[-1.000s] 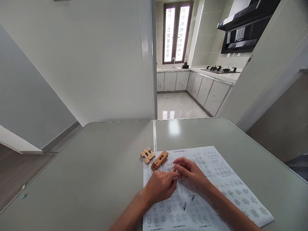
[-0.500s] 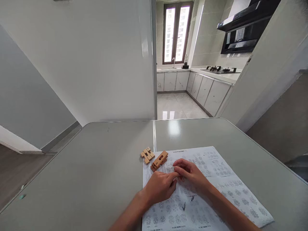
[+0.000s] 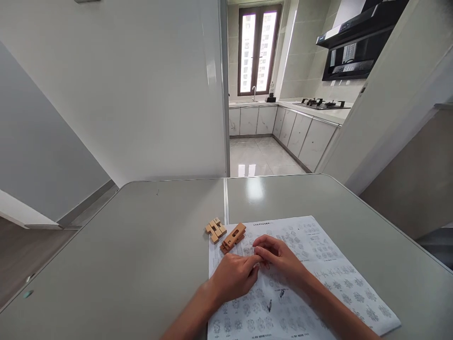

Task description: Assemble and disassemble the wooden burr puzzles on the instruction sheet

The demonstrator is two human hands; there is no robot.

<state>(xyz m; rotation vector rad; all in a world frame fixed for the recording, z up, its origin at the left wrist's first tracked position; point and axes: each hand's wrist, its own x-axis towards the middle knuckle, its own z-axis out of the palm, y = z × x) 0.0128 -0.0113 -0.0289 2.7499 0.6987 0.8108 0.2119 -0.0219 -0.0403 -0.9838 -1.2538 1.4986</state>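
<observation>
The reddish-brown slotted wooden puzzle block [image 3: 231,239] is lying on the printed diagram sheet [image 3: 341,283], just beyond my left hand [image 3: 234,275], and the paler notched wooden puzzle piece [image 3: 215,230] is sitting beside it at the sheet's far left corner. My left hand is resting half curled, its fingertips meeting the bent fingers of my right hand [image 3: 280,256]; I cannot tell whether these 2 are gripping anything. The sheet is lying on the grey table [image 3: 123,264]; farther off, a gas hob [image 3: 320,105] is standing below a range hood [image 3: 359,28]
</observation>
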